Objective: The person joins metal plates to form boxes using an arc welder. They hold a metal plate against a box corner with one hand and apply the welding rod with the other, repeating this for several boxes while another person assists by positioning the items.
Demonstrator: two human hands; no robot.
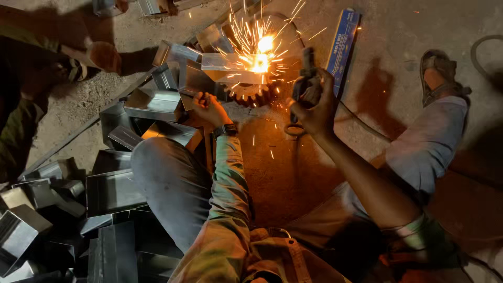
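Welding: a bright arc with flying sparks (260, 63) burns at the far centre of the scene, on a short piece of metal box section (230, 68) lying across a toothed gear wheel (251, 93) on the concrete floor (398, 31).
Right hand: the right hand (314, 107) is clamped round an electrode holder (307, 78), pointing it far and left toward the arc.
Left hand: the left hand (209, 107), with a wristwatch (226, 129) on the wrist, is closed and rests just near of the box section, left of the gear.
Workpiece axis: the box section's long axis runs left to right, far of both hands.
Nearer hand: the left hand lies closer to the piece; the right reaches it only through the holder.
Surroundings: cut box-section offcuts (112, 191) are heaped at near left; a blue electrode packet (343, 44) lies far right of the arc; another person's foot (102, 55) rests at far left.
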